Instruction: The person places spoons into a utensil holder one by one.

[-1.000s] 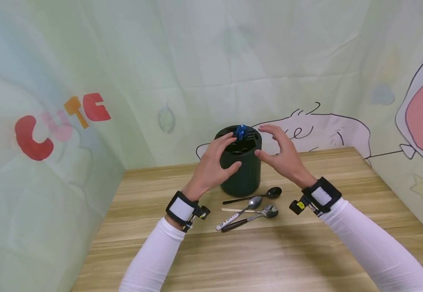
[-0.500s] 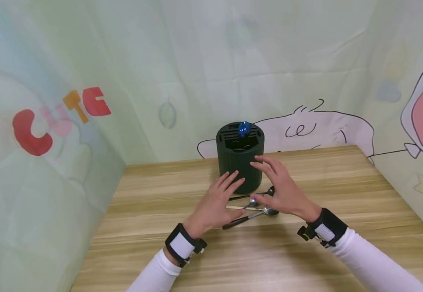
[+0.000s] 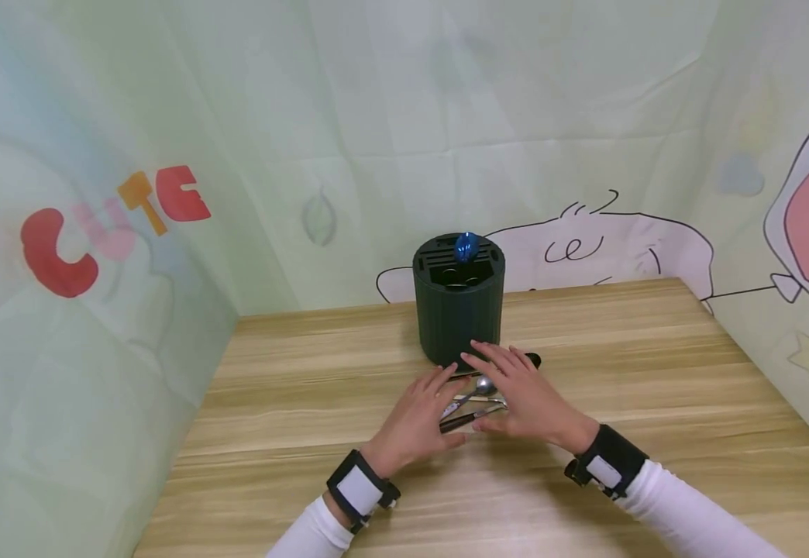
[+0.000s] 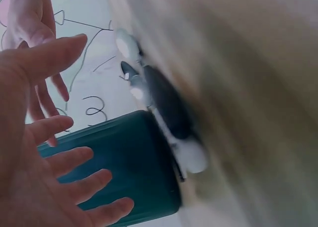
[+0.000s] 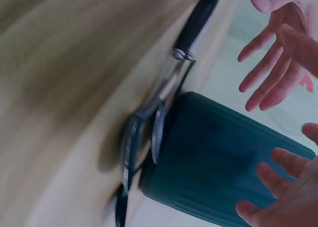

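Note:
My left hand point(image 3: 418, 422) and right hand point(image 3: 530, 403) hover over a small pile of spoons on the table, fingers spread and holding nothing. Between them show a silver spoon point(image 3: 484, 385) and the dark handle of another spoon point(image 3: 457, 422). A black spoon point(image 3: 533, 360) peeks out past my right fingers. Both wrist views show a gap between the hands and the pile, where a black-handled spoon point(image 5: 198, 21) lies over others. Just behind stands a dark green utensil holder point(image 3: 459, 325), with a shiny blue rounded piece point(image 3: 466, 246) sticking up from its slotted top.
The wood-grain table point(image 3: 293, 434) carries the holder near its back edge. A printed curtain point(image 3: 376, 116) hangs behind and along both sides. Straps with small cameras sit on both wrists.
Both hands have come down from beside the holder's top, toward me, to over the spoons, and moved closer together. The holder and spoons appear to stay in place.

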The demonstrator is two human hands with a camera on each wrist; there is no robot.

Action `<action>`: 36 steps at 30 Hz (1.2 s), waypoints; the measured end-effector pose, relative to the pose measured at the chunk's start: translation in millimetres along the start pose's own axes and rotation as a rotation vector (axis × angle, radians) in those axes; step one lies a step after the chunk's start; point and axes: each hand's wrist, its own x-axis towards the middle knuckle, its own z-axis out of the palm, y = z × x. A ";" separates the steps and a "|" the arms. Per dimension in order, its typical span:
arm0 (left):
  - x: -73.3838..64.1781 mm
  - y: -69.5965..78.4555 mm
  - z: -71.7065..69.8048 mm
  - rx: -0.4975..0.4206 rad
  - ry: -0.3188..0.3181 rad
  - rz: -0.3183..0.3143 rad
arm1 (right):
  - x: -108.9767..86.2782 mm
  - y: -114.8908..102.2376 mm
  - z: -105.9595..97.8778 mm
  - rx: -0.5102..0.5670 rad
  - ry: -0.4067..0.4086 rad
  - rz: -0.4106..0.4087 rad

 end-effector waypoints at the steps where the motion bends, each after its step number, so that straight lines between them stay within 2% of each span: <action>1: -1.3 -0.4 2.2 -0.008 -0.006 -0.004 | -0.9 0.1 2.7 0.006 -0.014 0.009; 7: -6.8 -2.3 10.1 -0.059 -0.019 -0.056 | -2.0 -0.1 15.1 0.021 -0.044 0.037; 13: -6.3 -4.3 12.9 -0.077 -0.013 -0.118 | 4.4 6.6 28.5 -0.024 -0.020 -0.005; 22: -1.6 -7.3 17.4 -0.033 0.037 -0.116 | 13.6 14.0 43.7 -0.048 -0.037 -0.047; 29: 0.0 -8.0 17.7 -0.050 0.031 -0.127 | 15.4 13.4 46.4 -0.060 -0.082 -0.008; 36: 0.6 -7.5 16.2 -0.055 0.028 -0.124 | 18.0 15.2 48.8 -0.041 -0.084 0.006</action>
